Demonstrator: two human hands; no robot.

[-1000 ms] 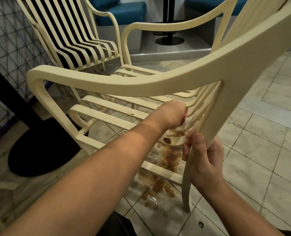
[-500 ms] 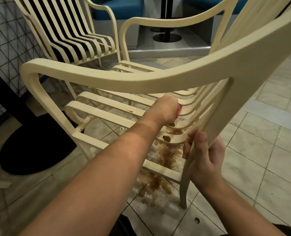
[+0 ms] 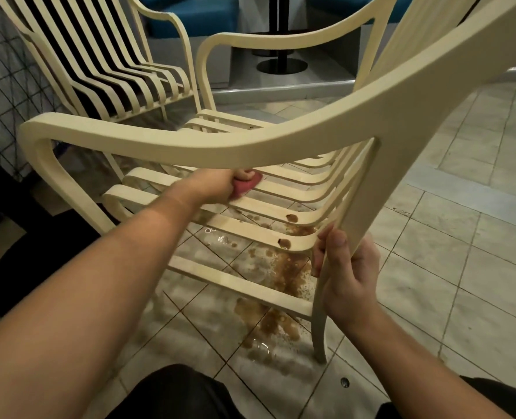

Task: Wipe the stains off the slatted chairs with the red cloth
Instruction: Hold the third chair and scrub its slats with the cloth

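Observation:
A cream slatted chair (image 3: 190, 143) fills the middle of the view, seen from its side under the armrest. My left hand (image 3: 220, 184) reaches under the armrest and grips the red cloth (image 3: 246, 184), pressing it on a seat slat near the middle of the seat. Brown stain spots (image 3: 284, 242) sit on the two nearest slats, close to the backrest. My right hand (image 3: 346, 273) holds the chair's rear upright just below the seat.
A brown, foamy spill (image 3: 276, 285) spreads over the tiled floor under the seat. A second slatted chair (image 3: 105, 65) stands behind at the left. A wire mesh panel (image 3: 0, 83) and a black round base (image 3: 36, 267) lie left; blue seating (image 3: 190, 16) is at the back.
My left hand with the cloth has slid away from the backrest toward the seat's middle, uncovering the stain spots near the backrest. My right hand keeps its hold on the upright.

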